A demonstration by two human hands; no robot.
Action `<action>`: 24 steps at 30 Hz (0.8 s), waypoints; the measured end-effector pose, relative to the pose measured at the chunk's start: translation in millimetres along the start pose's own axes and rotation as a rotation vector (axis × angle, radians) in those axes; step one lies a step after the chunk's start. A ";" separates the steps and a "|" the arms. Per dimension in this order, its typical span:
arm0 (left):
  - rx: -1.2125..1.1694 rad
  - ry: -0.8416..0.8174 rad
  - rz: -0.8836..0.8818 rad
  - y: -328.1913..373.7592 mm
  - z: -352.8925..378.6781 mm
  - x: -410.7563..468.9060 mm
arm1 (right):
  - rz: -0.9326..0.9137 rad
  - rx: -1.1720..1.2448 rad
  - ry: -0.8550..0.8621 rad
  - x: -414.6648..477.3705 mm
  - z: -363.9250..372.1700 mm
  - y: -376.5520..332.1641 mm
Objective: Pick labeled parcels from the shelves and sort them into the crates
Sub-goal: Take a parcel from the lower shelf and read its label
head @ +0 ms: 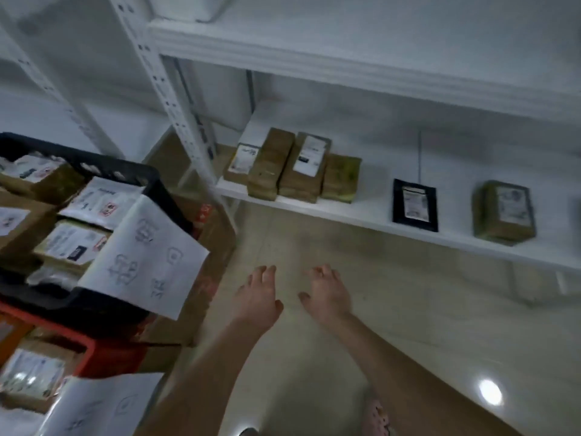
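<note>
Parcel labels [309, 155] blurred beyond reading; red crate [107, 357] cut off at the left edge.

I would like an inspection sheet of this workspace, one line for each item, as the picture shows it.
Surface: white lower shelf, bearing parcels.
Job's things: four brown parcels packed together at the shelf's left; black parcel and lone brown parcel stand apart further right; black crate holds labelled parcels, above a red crate.
Clutter: paper sheet hangs over the black crate's rim.
Grips: left hand and right hand open, holding nothing, over the floor.
Cables: thin dark line behind the black parcel; cable or seam, cannot tell.
Surroundings: pale floor; cardboard boxes beside the crates.
</note>
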State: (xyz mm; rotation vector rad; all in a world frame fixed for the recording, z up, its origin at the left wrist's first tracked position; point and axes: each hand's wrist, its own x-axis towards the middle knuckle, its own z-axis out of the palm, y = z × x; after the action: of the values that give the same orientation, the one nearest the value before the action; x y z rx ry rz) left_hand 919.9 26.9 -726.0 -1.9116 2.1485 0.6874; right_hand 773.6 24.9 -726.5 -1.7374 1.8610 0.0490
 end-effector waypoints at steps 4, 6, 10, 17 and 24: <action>0.058 -0.018 0.067 104.0 3.1 44.5 | 0.042 0.094 0.063 10.8 -39.7 93.3; 0.061 -0.019 0.107 159.0 6.5 66.8 | 0.075 0.101 0.089 15.6 -63.8 145.4; 0.094 -0.008 0.217 259.3 11.5 109.4 | 0.144 0.063 0.126 30.7 -109.0 240.2; 0.093 -0.050 0.268 339.8 25.3 171.3 | 0.303 0.224 0.172 68.9 -133.2 321.6; -0.100 -0.113 0.198 338.8 47.5 248.1 | 0.485 0.512 0.212 137.6 -118.7 358.5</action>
State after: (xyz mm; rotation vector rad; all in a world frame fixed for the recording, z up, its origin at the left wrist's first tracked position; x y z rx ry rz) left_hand 543.8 -150.4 -801.4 -1.6746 2.2905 0.9318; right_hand 400.4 -94.3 -815.9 -0.9575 2.1687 -0.4017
